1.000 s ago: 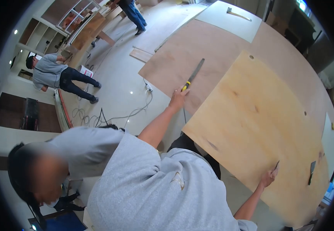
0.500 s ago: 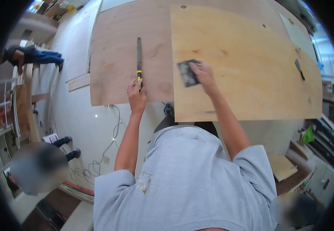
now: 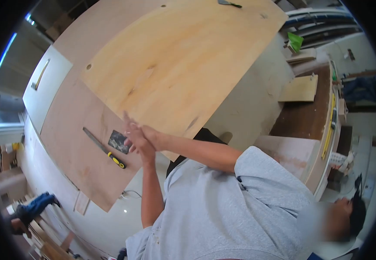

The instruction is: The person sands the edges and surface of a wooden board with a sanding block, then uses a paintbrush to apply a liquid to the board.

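Note:
My left hand (image 3: 140, 141) and my right hand (image 3: 150, 135) are pressed together above the near corner of the yellowish wooden sheet (image 3: 188, 65). The left fingers are stretched out and nothing shows in them. Most of the right fingers are hidden behind the left hand. Just left of my hands lies a dark, pale-smeared square pad (image 3: 119, 142) on the reddish-brown board (image 3: 75, 112). Beside it rests a file (image 3: 97, 141) with a yellow and black handle.
A scraper (image 3: 229, 4) lies at the sheet's far edge. A white panel (image 3: 47, 82) bears a long thin tool. On the right are a brown bench (image 3: 294, 121) and a person in a dark cap (image 3: 357, 216). Another person (image 3: 34, 208) is at lower left.
My right hand has let go of the dark pad, now lying by the file. My left hand has left the file's handle, and both hands have come together. The view has turned.

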Motion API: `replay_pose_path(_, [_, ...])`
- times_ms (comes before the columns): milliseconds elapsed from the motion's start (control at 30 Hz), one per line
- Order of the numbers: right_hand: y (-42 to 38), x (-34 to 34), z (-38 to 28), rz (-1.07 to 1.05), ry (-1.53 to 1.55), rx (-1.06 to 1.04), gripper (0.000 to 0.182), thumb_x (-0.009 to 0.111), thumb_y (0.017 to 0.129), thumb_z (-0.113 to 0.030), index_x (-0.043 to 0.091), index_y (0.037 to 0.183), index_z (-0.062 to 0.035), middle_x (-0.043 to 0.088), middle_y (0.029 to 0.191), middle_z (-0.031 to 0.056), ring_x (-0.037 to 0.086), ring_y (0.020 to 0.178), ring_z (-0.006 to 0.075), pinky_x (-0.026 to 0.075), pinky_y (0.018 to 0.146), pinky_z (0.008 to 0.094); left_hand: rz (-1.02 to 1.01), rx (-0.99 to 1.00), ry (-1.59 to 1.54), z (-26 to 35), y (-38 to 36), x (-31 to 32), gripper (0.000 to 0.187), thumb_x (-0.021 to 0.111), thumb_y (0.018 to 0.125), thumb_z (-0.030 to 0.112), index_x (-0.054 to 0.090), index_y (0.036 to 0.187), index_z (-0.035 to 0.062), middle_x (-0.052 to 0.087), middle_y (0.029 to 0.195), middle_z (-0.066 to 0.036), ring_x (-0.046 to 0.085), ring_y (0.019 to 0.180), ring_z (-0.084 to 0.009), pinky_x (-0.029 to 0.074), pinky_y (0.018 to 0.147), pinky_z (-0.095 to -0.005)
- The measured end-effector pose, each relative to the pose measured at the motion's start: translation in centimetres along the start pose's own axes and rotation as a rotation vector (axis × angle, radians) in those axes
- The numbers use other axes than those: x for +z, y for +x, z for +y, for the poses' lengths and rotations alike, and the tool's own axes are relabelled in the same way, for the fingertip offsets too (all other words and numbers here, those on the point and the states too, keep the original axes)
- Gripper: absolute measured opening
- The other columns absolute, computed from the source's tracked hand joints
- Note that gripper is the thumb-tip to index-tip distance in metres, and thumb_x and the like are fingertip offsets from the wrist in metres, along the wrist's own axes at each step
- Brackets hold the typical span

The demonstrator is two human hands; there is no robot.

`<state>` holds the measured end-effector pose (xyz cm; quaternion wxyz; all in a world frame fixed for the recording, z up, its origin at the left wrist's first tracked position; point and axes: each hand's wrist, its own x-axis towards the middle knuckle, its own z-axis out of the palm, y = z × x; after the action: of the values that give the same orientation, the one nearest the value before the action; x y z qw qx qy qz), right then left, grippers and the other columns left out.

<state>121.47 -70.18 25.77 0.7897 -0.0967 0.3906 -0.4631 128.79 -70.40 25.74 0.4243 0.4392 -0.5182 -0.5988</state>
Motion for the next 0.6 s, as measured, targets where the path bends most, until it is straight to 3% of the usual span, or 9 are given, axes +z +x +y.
replay_pose_path(100, [-0.7,-0.5,-6.5,0.177,0.022,-0.114,0.074,0.040,0.105,-0.067,0.053,0.145,-0.0067,0.068,0.116,0.0179,0.067,0.101,0.0262,0.055,0.085,0.0459,-0.171,0.253,0.242,2.2,-2.0,3.3,0.061,0.024,0.116,0.037,0.025,0.165,-0.0007,0.023,0.173,-0.019,0.020,0.161,-0.0331,0.015,0.130,-0.0398])
replay_pose_path(200, [-0.5,-2.3,-9.0,0.293,-0.341,-0.359,0.070,0.038,0.108,-0.059,0.050,0.152,-0.0060,0.066,0.130,0.0180,0.065,0.113,0.0251,0.054,0.094,0.0432,-0.316,0.130,0.359,1.1,-3.2,3.7,0.069,0.026,0.115,0.045,0.021,0.165,-0.0024,0.022,0.172,-0.021,0.022,0.160,-0.0332,0.017,0.130,-0.0441])
replay_pose_path(300, [-0.3,-1.2,-8.4,0.363,-0.545,-0.744,0.067,0.042,0.107,-0.059,0.057,0.146,-0.0071,0.061,0.141,0.0223,0.063,0.124,0.0294,0.049,0.107,0.0483,-0.295,-0.163,-0.120,-6.0,-3.3,2.1,0.074,0.030,0.113,0.051,0.016,0.167,0.0021,0.020,0.172,-0.023,0.023,0.160,-0.0344,0.019,0.130,-0.0462])
replay_pose_path(400, [-3.0,5.7,-0.3,1.226,-1.120,-0.536,0.057,0.060,0.100,-0.044,0.061,0.143,-0.0067,0.055,0.150,0.0230,0.051,0.141,0.0328,0.039,0.117,0.0506,-0.541,-0.267,-0.623,-1.9,-2.5,1.8,0.081,0.037,0.110,0.057,0.011,0.169,0.0076,0.018,0.172,-0.024,0.021,0.159,-0.0384,0.017,0.130,-0.0509])
replay_pose_path(467, [-3.3,6.2,1.3,1.292,-1.310,-0.532,0.055,0.064,0.099,-0.039,0.061,0.143,-0.0075,0.052,0.154,0.0217,0.047,0.146,0.0338,0.034,0.121,0.0523,-0.574,-0.365,-0.766,-1.9,-0.5,1.3,0.086,0.038,0.106,0.063,0.009,0.170,0.0134,0.017,0.174,-0.020,0.021,0.159,-0.0423,0.017,0.130,-0.0538])
replay_pose_path(533, [-1.5,2.4,3.7,0.820,-1.329,-0.755,0.056,0.061,0.100,-0.042,0.059,0.145,-0.0093,0.051,0.156,0.0186,0.046,0.146,0.0334,0.030,0.122,0.0543,-0.596,-0.437,-1.017,-1.0,0.5,0.3,0.087,0.037,0.105,0.066,0.009,0.170,0.0149,0.017,0.174,-0.018,0.020,0.159,-0.0421,0.017,0.129,-0.0549])
replay_pose_path(600, [-1.1,-0.3,4.2,0.418,-1.341,-0.957,0.055,0.057,0.102,-0.043,0.058,0.147,-0.0121,0.051,0.155,0.0166,0.045,0.146,0.0323,0.027,0.123,0.0553,-0.583,-0.398,-1.010,-1.3,0.6,-0.7,0.083,0.035,0.105,0.064,0.014,0.169,0.0158,0.017,0.174,-0.017,0.018,0.160,-0.0384,0.017,0.130,-0.0538])
